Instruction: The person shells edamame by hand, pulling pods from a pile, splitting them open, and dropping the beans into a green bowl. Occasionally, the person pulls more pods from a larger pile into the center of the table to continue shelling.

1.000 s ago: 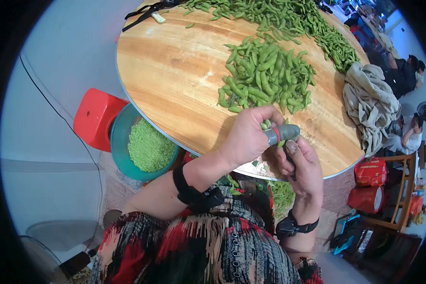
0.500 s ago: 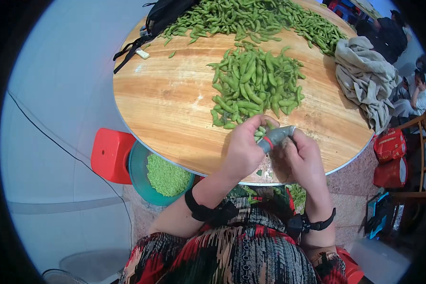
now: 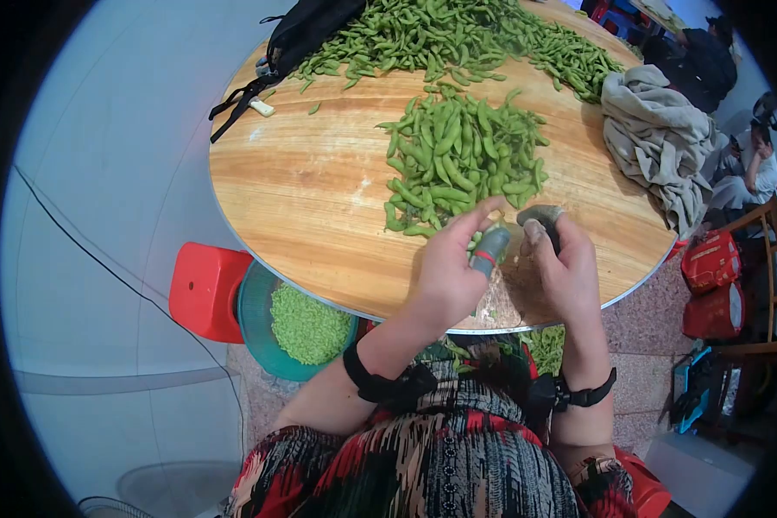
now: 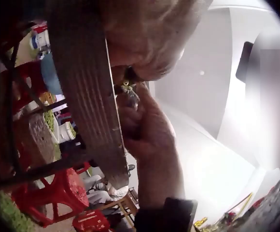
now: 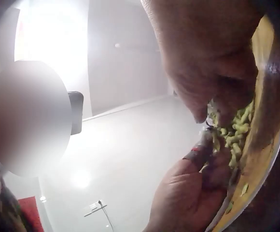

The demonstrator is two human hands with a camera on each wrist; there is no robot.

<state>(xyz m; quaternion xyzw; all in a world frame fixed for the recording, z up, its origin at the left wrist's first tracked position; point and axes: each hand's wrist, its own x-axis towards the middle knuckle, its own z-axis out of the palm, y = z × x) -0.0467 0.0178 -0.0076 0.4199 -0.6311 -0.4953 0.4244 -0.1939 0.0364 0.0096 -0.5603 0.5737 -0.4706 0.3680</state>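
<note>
My left hand point(image 3: 447, 274), a grey cover with a red band on its thumb, holds green soybean pods point(image 3: 473, 241) between thumb and fingers over the near edge of the table. Just to its right is my right hand point(image 3: 571, 269), forefinger and thumb bent toward each other, a dark grey cover point(image 3: 540, 213) on the forefinger. A gap separates the two hands in the head view. I cannot tell whether the right fingers hold anything. Beyond the hands lies a pile of soybean pods point(image 3: 457, 155). In the right wrist view the left thumb cover point(image 5: 200, 151) shows below the right fingertips.
A bigger heap of pods point(image 3: 432, 34) covers the far side of the round wooden table point(image 3: 311, 190), beside a black bag point(image 3: 306, 39). A crumpled cloth point(image 3: 656, 138) lies right. Below the left edge are a teal basin point(image 3: 255, 341) of shelled beans point(image 3: 306, 324) and a red stool point(image 3: 200, 289).
The hands met at the left thumb before; now the right hand has drawn away to the right. The head view has also shifted, bringing more of the black bag into sight.
</note>
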